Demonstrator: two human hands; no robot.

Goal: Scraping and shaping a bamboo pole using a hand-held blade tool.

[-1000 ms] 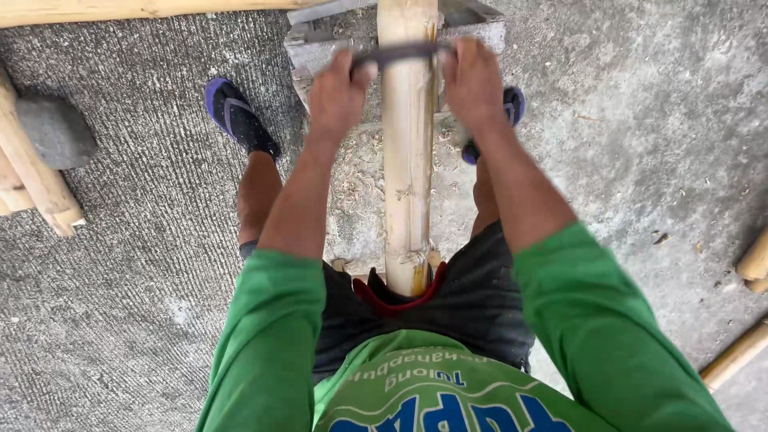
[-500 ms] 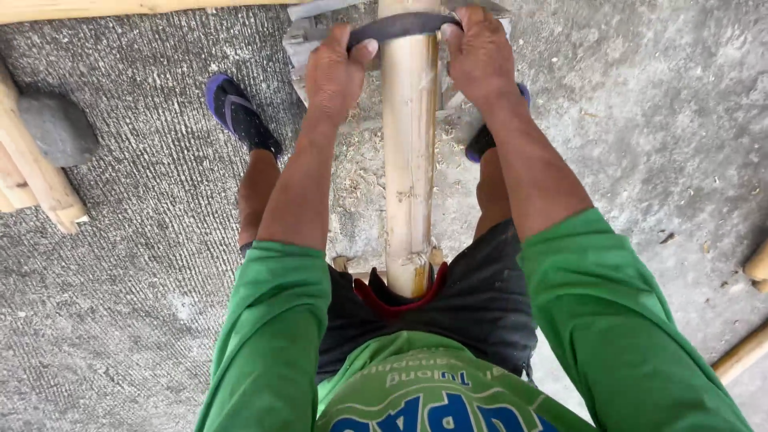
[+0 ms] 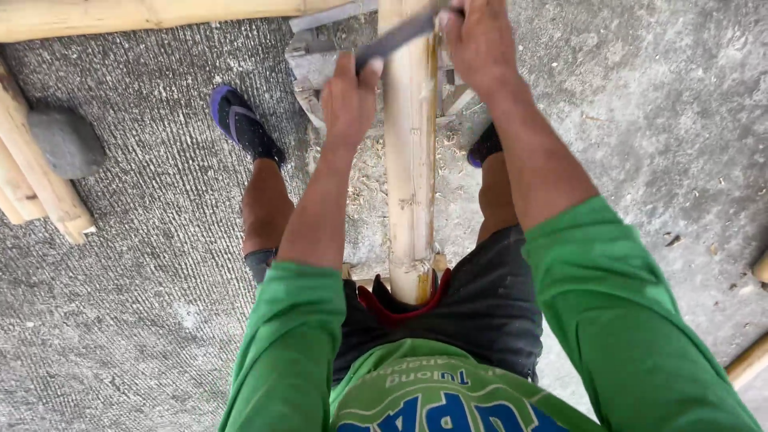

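Both hands grip a blade lying across the bamboo pole.

Bare concrete floor right, bamboo poles crowding left

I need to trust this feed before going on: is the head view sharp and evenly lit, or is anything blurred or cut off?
Head view: soft, even daylight, no glare or hard shadows; the bamboo pole and concrete floor are sharp; the blade and both hands, left and right, look slightly smeared, the right cut by the top edge.
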